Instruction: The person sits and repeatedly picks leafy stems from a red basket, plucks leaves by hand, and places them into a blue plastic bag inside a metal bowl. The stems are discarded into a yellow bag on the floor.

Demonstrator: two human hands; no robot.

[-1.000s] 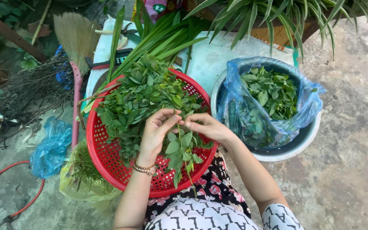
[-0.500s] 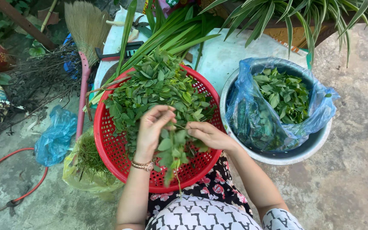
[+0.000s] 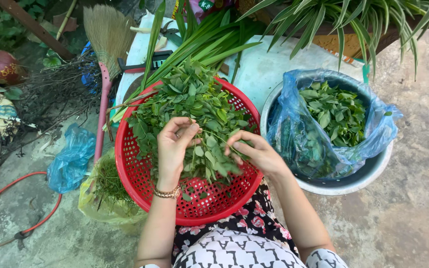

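A round red plastic basket [image 3: 135, 173] rests on my lap, heaped with leafy green sprigs [image 3: 189, 99]. My left hand [image 3: 172, 149], with a ring and a gold bracelet, holds the stem of one leafy sprig [image 3: 207, 159] over the basket. My right hand [image 3: 256, 151] pinches the leaves of that same sprig from the right side. To the right stands a metal bowl [image 3: 353, 181] lined with a blue plastic bag [image 3: 299, 139], holding plucked green leaves [image 3: 336, 111].
A broom [image 3: 106, 44] with a pink handle lies left of the basket. A yellow bag of stems [image 3: 103, 191] and a crumpled blue bag [image 3: 70, 159] sit on the concrete ground. Long green leaves [image 3: 214, 39], an orange cable [image 3: 21, 198] and a striped-leaf plant [image 3: 373, 20] surround the spot.
Both hands have stayed over the basket working on the sprig; my left hand's fingers shifted up the stem and my right hand slid slightly right along the leaves.
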